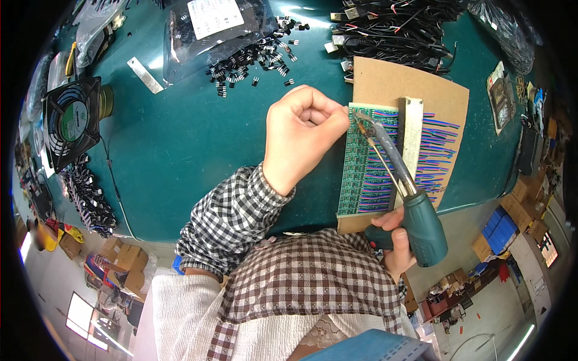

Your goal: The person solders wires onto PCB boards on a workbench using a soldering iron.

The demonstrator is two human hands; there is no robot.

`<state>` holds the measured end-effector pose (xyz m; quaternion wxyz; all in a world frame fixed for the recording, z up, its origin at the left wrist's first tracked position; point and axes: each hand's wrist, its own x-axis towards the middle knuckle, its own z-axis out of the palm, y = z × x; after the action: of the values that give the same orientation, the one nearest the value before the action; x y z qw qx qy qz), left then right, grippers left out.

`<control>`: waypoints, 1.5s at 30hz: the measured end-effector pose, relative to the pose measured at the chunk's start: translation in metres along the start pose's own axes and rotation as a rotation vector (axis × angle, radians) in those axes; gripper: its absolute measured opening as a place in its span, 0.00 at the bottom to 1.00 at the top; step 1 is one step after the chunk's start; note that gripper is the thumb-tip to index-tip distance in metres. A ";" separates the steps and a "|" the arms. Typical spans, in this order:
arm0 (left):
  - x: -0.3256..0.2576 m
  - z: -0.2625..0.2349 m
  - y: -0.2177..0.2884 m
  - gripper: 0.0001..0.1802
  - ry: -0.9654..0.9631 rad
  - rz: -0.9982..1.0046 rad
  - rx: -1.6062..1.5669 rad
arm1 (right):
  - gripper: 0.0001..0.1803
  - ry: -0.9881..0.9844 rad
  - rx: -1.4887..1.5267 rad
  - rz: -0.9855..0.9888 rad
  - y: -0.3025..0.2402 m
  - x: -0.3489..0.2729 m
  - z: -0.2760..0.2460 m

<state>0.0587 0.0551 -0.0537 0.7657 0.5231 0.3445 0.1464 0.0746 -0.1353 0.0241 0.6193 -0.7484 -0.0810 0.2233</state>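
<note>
A: What takes up the most room?
B: A glossy teal-green tabletop. Toward its far edge lies a heap of black cables with silvery plugs.

A: And nearer the person?
B: A tan rectangular cardboard sheet, just below that heap. Left of the heap, well apart, is a clear plastic bag with a white label; a square black fan stands at the far left.

A: Where is the work itself?
B: On the left part of the cardboard: a green panel of small circuit boards.

A: What are the hands doing?
B: The right hand grasps the handle of a dark-green gun-shaped soldering tool, its tip over the panel's upper left part. The left hand is curled, thumb and forefinger pinched together by the panel's upper left corner. I can't tell whether anything is between them.

A: Smaller things?
B: A pale, narrow straight bar lies across thin blue, red and black wires. Near the bag are a flat silver metal strip and, smallest, scattered black components with silver legs.
</note>
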 end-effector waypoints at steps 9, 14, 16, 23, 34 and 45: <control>-0.001 -0.001 0.000 0.02 -0.002 -0.008 -0.008 | 0.19 0.048 0.047 0.024 0.003 -0.002 -0.002; -0.002 0.000 0.003 0.02 -0.030 -0.017 -0.027 | 0.19 0.061 0.012 0.016 0.000 -0.001 0.000; -0.003 -0.001 0.003 0.02 -0.024 -0.014 0.016 | 0.19 0.051 0.012 0.017 0.002 -0.002 -0.002; -0.003 0.000 -0.004 0.03 -0.036 0.063 0.047 | 0.19 0.050 0.018 0.030 0.000 0.000 0.001; -0.002 0.003 0.001 0.03 0.007 -0.029 -0.054 | 0.19 0.047 0.009 0.016 0.001 0.001 0.000; -0.003 0.002 -0.003 0.03 0.006 0.020 -0.022 | 0.18 0.040 0.026 0.005 0.001 0.000 0.001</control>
<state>0.0578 0.0509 -0.0553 0.7689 0.5175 0.3399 0.1597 0.0742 -0.1346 0.0225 0.6297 -0.7449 -0.0639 0.2107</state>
